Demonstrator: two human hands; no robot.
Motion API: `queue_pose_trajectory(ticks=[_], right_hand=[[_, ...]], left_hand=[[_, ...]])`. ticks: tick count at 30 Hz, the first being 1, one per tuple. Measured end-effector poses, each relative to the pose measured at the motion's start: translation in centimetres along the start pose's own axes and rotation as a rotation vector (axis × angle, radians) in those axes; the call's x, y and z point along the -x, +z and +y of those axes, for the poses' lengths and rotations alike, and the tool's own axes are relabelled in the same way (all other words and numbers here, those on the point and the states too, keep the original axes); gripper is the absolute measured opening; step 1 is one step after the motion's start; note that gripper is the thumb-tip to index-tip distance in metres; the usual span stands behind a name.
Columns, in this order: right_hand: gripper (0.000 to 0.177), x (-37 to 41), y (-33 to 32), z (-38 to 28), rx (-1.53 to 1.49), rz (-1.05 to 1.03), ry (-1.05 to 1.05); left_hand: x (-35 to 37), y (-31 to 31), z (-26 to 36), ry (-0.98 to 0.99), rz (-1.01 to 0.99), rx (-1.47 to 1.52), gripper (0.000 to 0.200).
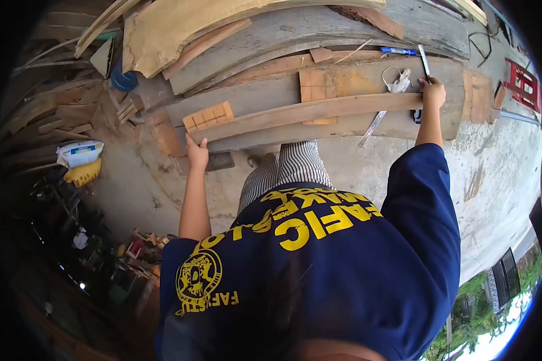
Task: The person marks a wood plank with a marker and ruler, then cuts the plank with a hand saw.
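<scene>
A long, narrow wooden plank (319, 109) stretches between my hands over a wide grey board. My left hand (197, 151) grips its left end, the thumb up along the near edge. My right hand (433, 93) is closed at its right end, and a metal straight blade (424, 60) sticks out beyond the fingers. A small wooden block with pencil lines (208, 117) lies near the left end. Close to my right hand rest a white crumpled bag (398, 80) and a blue marker (398, 51). A metal ruler (372, 129) pokes out from under the plank.
Rough slabs (241, 60) and a pale live-edge slab (180, 30) lie along the far side. Scrap wood (66, 108), a blue container (124, 79) and a white sack (80, 154) are at left. A red stool (523, 84) stands at far right on concrete.
</scene>
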State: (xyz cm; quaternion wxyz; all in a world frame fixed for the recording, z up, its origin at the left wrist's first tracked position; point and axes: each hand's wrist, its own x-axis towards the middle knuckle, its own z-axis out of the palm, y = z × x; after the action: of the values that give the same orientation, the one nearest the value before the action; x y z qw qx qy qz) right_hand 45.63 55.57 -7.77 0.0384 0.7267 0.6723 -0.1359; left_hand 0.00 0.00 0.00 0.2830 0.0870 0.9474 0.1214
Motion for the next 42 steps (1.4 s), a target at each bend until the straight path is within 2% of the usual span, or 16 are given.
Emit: queue_pose_trajectory(ticks=[2,5,6,7,9,10,16,18,21,23,26,28,31,34,36,42], right_hand=[[0.041,0.7,-0.8,0.3,0.035,-0.023,0.016],[0.042,-0.3,-0.4,-1.1,0.034,0.011,0.018],[0.042,-0.3,0.0,-1.1,0.029,-0.003,-0.005],[0.042,-0.5,0.1,-0.9,0.011,-0.013,0.025],[0.040,-0.9,0.1,-0.6,-0.027,-0.029,0.054],[0.039,-1.0,0.1,-0.4,-0.050,-0.035,0.054],[0.022,-5.2,0.4,1.8,0.182,-0.099,-0.113],[0.019,-4.9,-0.8,0.2,0.139,0.055,-0.273],[0.025,1.4,-5.5,-8.6,0.042,0.226,-0.428],[0.026,5.7,-6.5,-13.5,-0.066,0.415,-0.946],[0.040,16.8,-7.1,-21.4,-0.194,0.345,-1.355],[0.044,24.5,-5.4,-24.9,-0.274,0.120,-1.504],[0.042,34.9,-0.5,-28.5,-0.179,-0.087,-1.608],[0.043,41.0,4.4,-30.9,-0.123,-0.130,-1.742],[0.048,42.9,6.5,-32.0,0.072,-0.199,-1.737],[0.055,42.9,5.7,-31.9,0.254,-0.260,-1.690]], left_hand=[[2.2,-0.6,1.4,-0.085,0.114,-0.144,0.078],[0.8,-0.2,1.9,0.003,0.133,-0.013,0.072],[0.0,0.2,-0.6,0.106,0.157,0.137,0.060],[0.2,0.2,-0.5,0.087,0.176,0.146,0.060],[0.7,0.6,-0.3,0.042,0.192,0.528,0.048],[0.4,1.1,-1.1,0.047,0.215,0.517,0.039],[-0.5,2.2,-2.8,-0.033,0.313,0.276,0.040],[0.1,1.5,-2.3,-0.057,0.233,0.355,0.044],[0.2,2.4,-2.7,0.045,0.242,0.616,0.046],[0.5,2.8,-3.0,-0.010,0.189,0.716,0.049],[1.3,3.9,-3.6,0.037,0.228,0.864,0.056],[2.5,4.5,-3.2,-0.022,0.151,1.065,0.062],[4.3,5.4,-2.7,-0.038,0.246,0.934,0.066],[5.3,7.7,-4.1,-0.027,0.289,0.860,0.065],[7.4,6.8,-3.4,-0.060,0.251,0.888,0.063],[9.6,7.8,-5.3,-0.091,0.221,0.758,0.056]])
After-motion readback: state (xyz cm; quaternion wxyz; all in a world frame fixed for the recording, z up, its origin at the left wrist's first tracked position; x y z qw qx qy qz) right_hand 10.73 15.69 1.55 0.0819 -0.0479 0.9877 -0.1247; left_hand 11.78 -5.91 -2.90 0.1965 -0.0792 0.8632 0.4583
